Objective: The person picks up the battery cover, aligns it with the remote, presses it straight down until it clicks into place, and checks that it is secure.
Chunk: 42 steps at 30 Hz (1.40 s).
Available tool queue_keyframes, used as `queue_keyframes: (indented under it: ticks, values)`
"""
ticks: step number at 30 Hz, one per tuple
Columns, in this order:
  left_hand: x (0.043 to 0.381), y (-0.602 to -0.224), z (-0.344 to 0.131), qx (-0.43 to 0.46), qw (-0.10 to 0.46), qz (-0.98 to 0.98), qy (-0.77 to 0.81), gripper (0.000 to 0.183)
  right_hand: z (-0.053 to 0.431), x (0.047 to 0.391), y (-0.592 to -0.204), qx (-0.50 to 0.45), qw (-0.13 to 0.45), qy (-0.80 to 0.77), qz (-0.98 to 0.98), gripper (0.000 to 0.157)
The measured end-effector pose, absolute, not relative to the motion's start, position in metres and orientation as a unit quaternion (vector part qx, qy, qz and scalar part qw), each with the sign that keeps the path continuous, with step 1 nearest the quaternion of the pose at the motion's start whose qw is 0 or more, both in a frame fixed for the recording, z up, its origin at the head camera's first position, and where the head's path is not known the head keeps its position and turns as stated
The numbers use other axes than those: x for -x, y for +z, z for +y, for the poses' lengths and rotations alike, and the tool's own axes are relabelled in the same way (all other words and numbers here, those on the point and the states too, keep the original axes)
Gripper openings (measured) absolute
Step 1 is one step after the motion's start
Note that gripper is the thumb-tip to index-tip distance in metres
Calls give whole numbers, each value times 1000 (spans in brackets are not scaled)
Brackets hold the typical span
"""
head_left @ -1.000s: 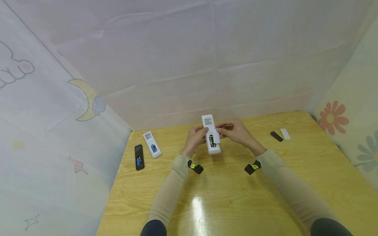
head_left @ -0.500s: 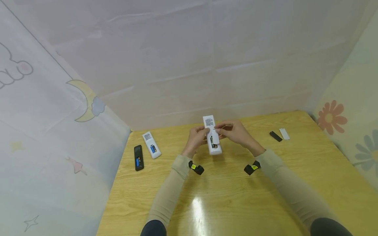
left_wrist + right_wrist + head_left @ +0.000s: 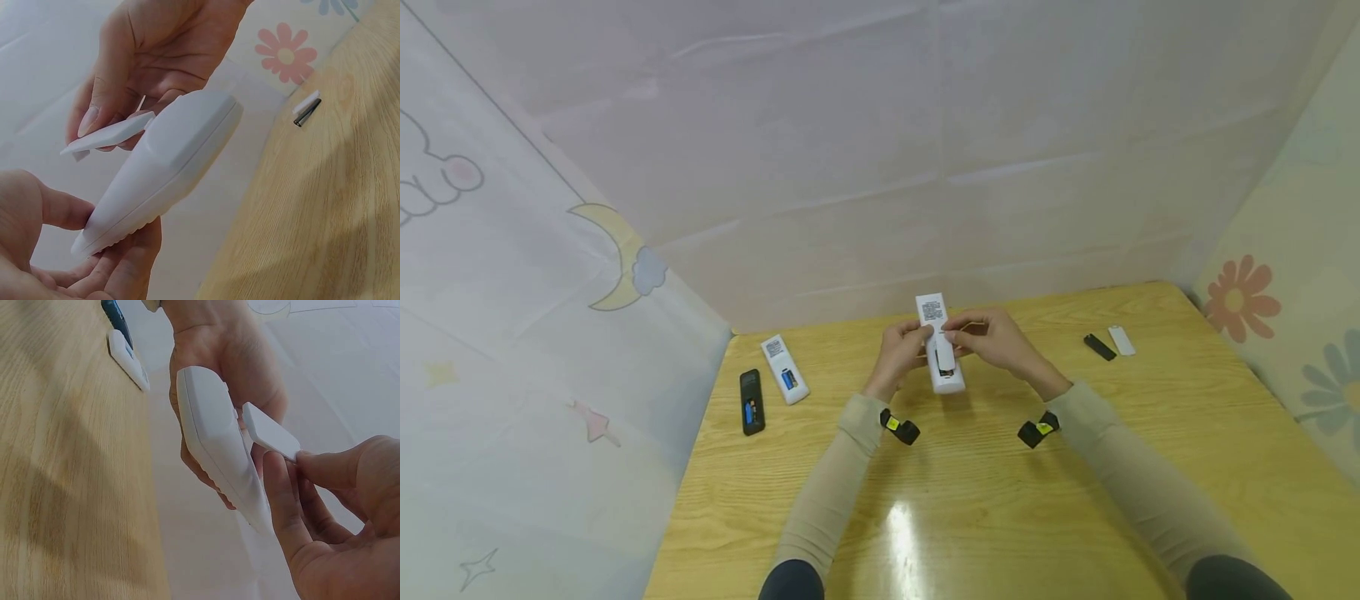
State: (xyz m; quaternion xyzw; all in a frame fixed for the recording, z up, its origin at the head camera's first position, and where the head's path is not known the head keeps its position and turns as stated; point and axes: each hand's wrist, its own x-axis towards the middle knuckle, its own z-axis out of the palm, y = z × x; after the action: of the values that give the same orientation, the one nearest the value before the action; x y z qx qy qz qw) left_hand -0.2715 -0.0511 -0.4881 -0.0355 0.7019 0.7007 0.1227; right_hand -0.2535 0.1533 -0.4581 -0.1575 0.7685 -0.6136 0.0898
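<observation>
Held up over the table, a white remote control [image 3: 931,312] shows its back, with printed text near the top. My left hand [image 3: 895,354] grips it from the left side, thumb on the back and fingers beneath. Between thumb and fingers, my right hand [image 3: 1000,340] pinches a white battery cover [image 3: 945,357]. The cover overlaps most of the battery compartment in the head view, with part of a battery showing at the lower end. In the right wrist view the cover [image 3: 270,432] stands tilted, a small gap between it and the remote's back [image 3: 219,437].
On the wooden table [image 3: 970,508], a black remote [image 3: 752,402] and another white remote [image 3: 786,369] lie at the left, compartments exposed with blue batteries inside. A black cover [image 3: 1100,347] and a white cover [image 3: 1122,340] lie at the right. A fabric backdrop [image 3: 850,167] rises behind.
The right hand has shifted the battery cover slightly left and down across the remote's back, so less of the compartment shows. The left hand and remote have barely moved.
</observation>
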Motion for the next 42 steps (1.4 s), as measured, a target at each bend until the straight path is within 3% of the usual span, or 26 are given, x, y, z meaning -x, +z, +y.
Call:
queue_keyframes:
  ticks: [42]
  values:
    - [274, -491, -50, 55, 120, 701, 701, 52, 152, 251, -468, 161, 97, -602, 776, 23]
